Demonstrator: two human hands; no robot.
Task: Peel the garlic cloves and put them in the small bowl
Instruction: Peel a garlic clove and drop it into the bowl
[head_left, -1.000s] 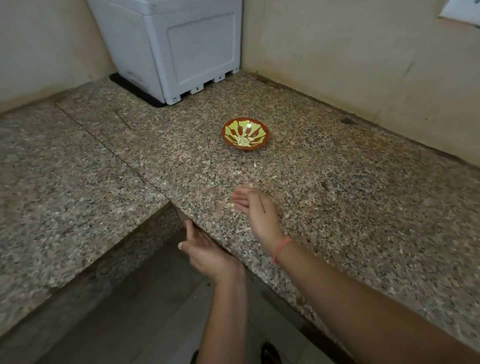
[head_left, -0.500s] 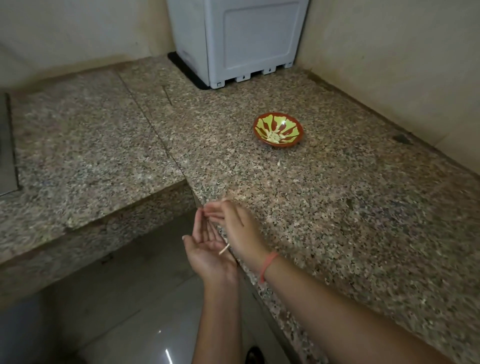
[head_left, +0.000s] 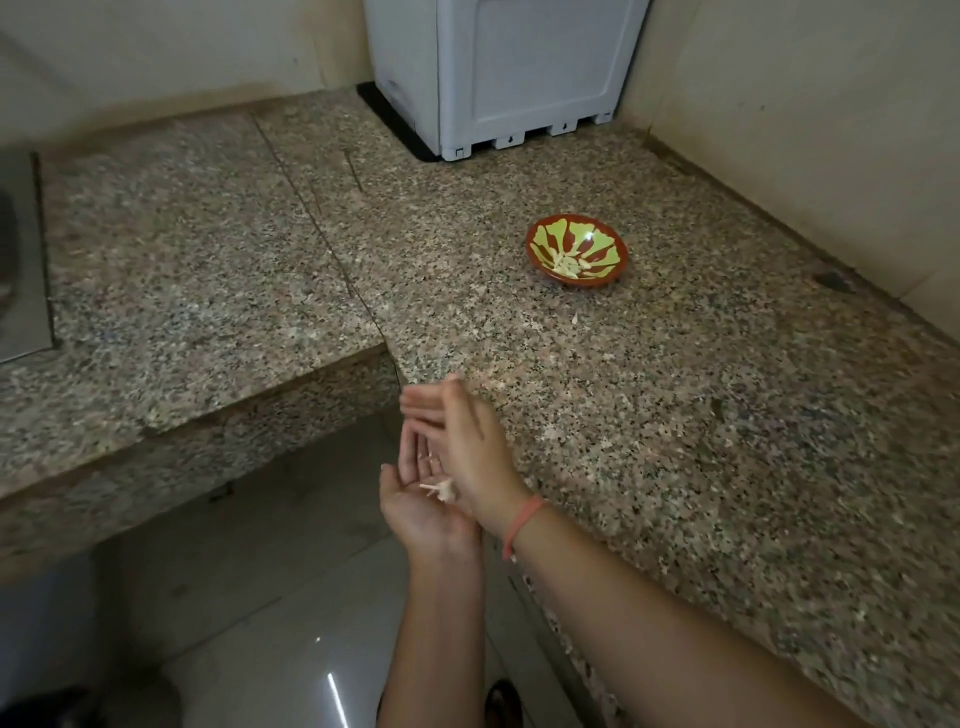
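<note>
- Steel sink edge (head_left: 23, 260) shows at the far left, set into the speckled granite table (head_left: 675, 415).
- The left hand (head_left: 415, 514) is held off the table's front edge, palm up, fingers straight and loose; it clasps nothing.
- Pale scraps of garlic skin (head_left: 441, 489) lie on that palm.
- The right hand (head_left: 472, 452) stands edge-on against the left palm, its fingers straight and together, crossing above the left fingertips; it holds nothing.
- A pink band (head_left: 522, 522) circles the right wrist.
- A grey-white plastic box (head_left: 519, 73) stands in the table's back corner.
- The small bowl (head_left: 597, 234), red-brown with yellow-green patches, sits on the table well apart from the hands.
- Peeled garlic cloves (head_left: 569, 265) lie in its bottom.
- One loose scrap (head_left: 575, 319) lies just in front of the bowl.
</note>
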